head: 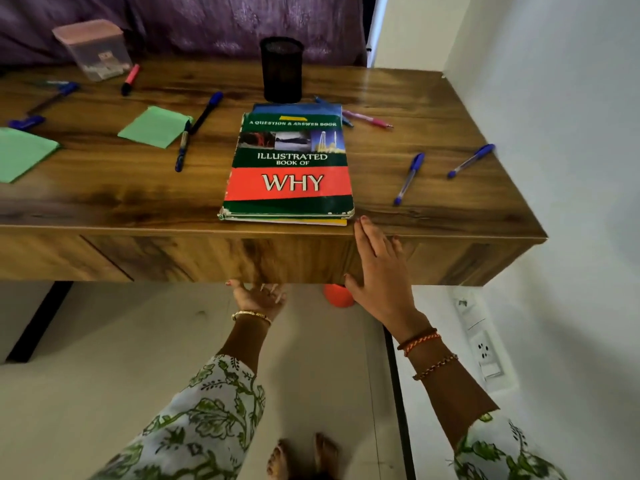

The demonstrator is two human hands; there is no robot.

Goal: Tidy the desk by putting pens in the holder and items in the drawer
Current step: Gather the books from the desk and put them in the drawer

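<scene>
Drawer front (277,258) sits closed under the counter (450,216) edge, directly between both hands: left hand (258,297) reaches up beneath its lower lip, grip hidden, while right hand (379,271) lies flat, fingers straight, against its right end.
</scene>
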